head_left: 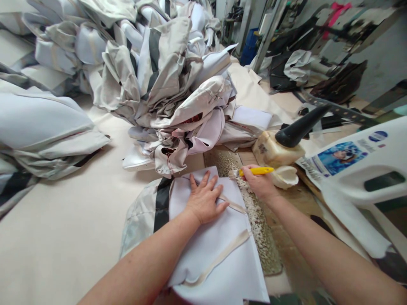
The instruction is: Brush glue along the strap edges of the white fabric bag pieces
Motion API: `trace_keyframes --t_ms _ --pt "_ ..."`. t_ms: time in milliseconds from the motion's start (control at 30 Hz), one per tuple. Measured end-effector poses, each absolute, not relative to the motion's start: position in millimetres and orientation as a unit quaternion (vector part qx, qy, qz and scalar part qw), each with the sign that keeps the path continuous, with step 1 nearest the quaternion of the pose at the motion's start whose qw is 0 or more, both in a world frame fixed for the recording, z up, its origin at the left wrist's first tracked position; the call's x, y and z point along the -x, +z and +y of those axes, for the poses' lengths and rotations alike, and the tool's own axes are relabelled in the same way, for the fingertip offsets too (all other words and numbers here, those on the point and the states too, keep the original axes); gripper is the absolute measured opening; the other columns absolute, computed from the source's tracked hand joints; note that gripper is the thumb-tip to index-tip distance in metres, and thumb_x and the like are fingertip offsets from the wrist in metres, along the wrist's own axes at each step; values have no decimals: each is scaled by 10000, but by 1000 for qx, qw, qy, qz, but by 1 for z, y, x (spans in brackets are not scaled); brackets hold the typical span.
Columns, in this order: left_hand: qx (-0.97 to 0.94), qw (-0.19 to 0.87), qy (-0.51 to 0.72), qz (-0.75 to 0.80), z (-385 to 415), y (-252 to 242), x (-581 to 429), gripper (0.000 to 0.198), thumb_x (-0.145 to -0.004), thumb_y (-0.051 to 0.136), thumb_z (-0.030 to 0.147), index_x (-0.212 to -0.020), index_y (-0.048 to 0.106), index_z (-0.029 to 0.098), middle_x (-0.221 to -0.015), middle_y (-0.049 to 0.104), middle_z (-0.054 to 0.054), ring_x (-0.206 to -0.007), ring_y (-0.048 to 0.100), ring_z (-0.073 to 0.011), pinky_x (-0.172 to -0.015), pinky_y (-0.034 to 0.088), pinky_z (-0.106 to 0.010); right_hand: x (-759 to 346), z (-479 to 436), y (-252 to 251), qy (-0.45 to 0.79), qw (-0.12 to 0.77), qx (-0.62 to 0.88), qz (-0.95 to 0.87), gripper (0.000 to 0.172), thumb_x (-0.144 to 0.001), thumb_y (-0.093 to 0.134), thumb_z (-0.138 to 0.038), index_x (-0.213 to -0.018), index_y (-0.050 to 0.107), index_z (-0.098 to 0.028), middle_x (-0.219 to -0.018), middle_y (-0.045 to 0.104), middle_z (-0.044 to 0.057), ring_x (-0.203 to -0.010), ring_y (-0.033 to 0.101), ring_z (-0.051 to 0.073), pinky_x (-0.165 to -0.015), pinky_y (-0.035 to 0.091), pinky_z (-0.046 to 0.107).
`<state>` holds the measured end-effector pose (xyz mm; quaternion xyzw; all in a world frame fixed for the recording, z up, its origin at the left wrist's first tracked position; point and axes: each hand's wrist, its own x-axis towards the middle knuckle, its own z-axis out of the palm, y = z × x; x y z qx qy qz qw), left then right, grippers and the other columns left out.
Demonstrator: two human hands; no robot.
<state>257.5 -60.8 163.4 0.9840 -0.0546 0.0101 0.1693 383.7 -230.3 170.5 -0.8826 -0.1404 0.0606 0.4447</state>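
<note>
My left hand [206, 199] lies flat with its fingers spread on a white fabric piece [219, 250]. Tan strips run across this piece, and a black band and grey cloth border it on the left. In my right hand [257, 182] is a paintbrush with a yellow handle [262, 170]. Its bristles point left, at the fabric's upper right edge; whether they touch the cloth I cannot tell. Beneath that edge runs a long board [260, 228] with a rough, crusted surface.
A big heap of grey and white sewn pieces [165, 84] rises beyond my hands. Another stack [41, 127] lies at left. To the right stand a yellowish container with a black spout [276, 148], a cut white cup [285, 177] and a large white jug [365, 169].
</note>
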Motion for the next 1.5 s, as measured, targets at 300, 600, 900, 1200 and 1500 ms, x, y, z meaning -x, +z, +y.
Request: trace_keyframes --t_ms 300,600,900,1200,1500 --pt "-980 193 17 -52 -58 161 -254 489 -809 391 582 -1197 479 296 -1425 354 -47 -1375 105 -257 -1012 -138 -667 -327 -263 186 162 421 890 -69 250 -692 476 -396 -535 496 -203 -480 489 -25 -478 487 155 -467 372 274" --pt "-979 198 15 -49 -58 161 -254 478 -814 385 579 -1190 484 301 -1426 352 -50 -1375 107 -262 -1021 -114 -669 -369 -230 173 48 447 888 -93 291 -754 468 -423 -582 520 -195 -554 535 -4 -579 518 162 -573 395 276" --pt "-978 203 27 -49 -57 158 -254 488 -811 402 577 -1198 489 291 -1412 377 -41 -1368 136 -261 -1020 -153 -645 -324 -269 185 135 406 901 -69 238 -720 482 -374 -561 518 -201 -529 519 -19 -530 499 157 -514 376 278" --pt "-979 193 36 -49 -58 157 -255 456 -810 411 564 -1164 507 294 -1397 399 -33 -1365 150 -254 -1030 -132 -645 -314 -264 189 76 418 894 -142 289 -808 456 -419 -615 509 -210 -585 504 -12 -596 482 161 -572 363 282" --pt "-979 194 33 -48 -59 156 -255 447 -811 414 558 -1161 515 300 -1402 391 -35 -1363 161 -263 -1037 -141 -634 -301 -269 183 85 418 891 -154 274 -805 443 -407 -622 506 -213 -585 494 -11 -583 475 162 -559 364 292"
